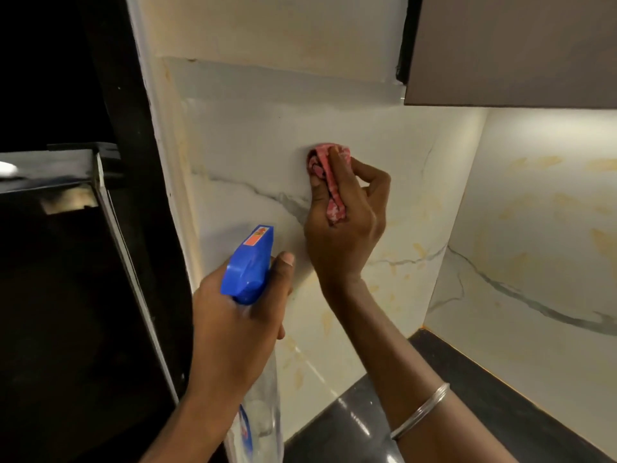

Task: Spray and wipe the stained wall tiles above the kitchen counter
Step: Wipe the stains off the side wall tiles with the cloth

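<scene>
1. Spray bottle (248,262) sits closest to the lens, low centre. The left hand (233,325) grips its neck, fingers curled round it, thumb up beside the blue head. Trigger finger is hidden, so can't tell if it's squeezing.
2. Bottle's long axis runs from the clear body near the camera up to the nozzle. The nozzle aims at the wall tiles (253,142), just left of and below the other hand.
3. Right hand (344,228) is higher and touching the wall: fingers bunched, pinching a wadded pink cloth (329,168) against the tile. Thin bangle (420,409) on that forearm.
4. Key relation: yellowish stains (419,251) lie mostly below and right of the cloth, down toward the dark counter (350,429). The patch by the cloth looks cleaner, w/ only a grey vein.
5. Judgement: wiping stage, prob. partway. Next stroke likely needs the cloth drawn downward — the right hand is the nearer one to those marks. The nozzle would have to tip lower to wet them first.
6. Cabinet (517,45) overhangs top right, so little room upward on that side.
</scene>
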